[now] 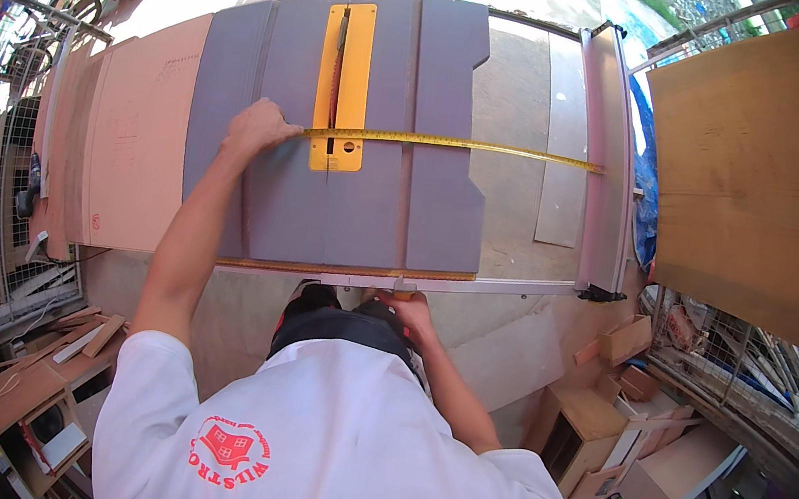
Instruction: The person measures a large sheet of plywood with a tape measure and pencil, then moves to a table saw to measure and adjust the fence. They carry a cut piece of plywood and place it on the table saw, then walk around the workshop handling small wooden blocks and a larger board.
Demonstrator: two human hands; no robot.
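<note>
My left hand point(259, 128) is closed on one end of a yellow tape measure point(474, 145) over the grey table saw top point(352, 223). The extended tape runs rightward across the yellow throat plate point(330, 69) and the gap beyond the table, reaching the long rip fence point(609, 156). Inside the plate's slot stands the saw blade point(338, 65). At the saw's front rail point(506, 286), close to my waist, my right hand point(409, 311) is closed around a small part with some yellow on it; its kind is not clear.
A pale wooden panel point(137, 134) adjoins the saw top on the left. A large brown board point(757, 176) stands at the right. Wooden boxes and offcuts point(664, 466) pile up at lower right, with more scrap wood point(49, 385) at lower left.
</note>
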